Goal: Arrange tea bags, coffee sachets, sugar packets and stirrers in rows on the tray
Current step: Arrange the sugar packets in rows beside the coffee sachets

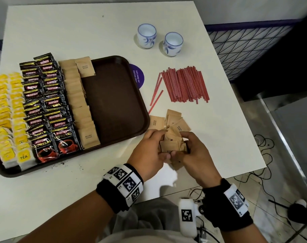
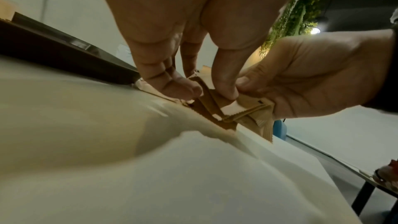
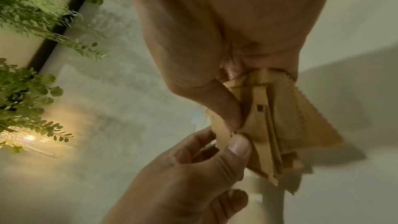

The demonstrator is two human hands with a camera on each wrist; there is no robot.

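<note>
1. Nearest the person, the left hand and the right hand meet above the counter, fingers of both clamped on one bundle of brown sugar packets; in the left wrist view the thumbs pinch the packets' serrated edges.
2. Just beyond the hands, loose sugar packets lie scattered on the counter, beside the tray's right rim.
3. The brown tray holds two rows of yellow tea bags, two rows of Kopiko coffee sachets and one full row of sugar packets; a single packet starts a second row at the far end.
4. Further right, the red stirrers lie heaped on the counter, none on the tray; two cups stand beyond.
5. The step in hand looks like squaring up sugar packets for the second row. Next calls for carrying them to the bare tray floor and overlapping them evenly.
6. How many packets the bundle holds is hidden by the fingers; the tray's left edge is cut off.
</note>
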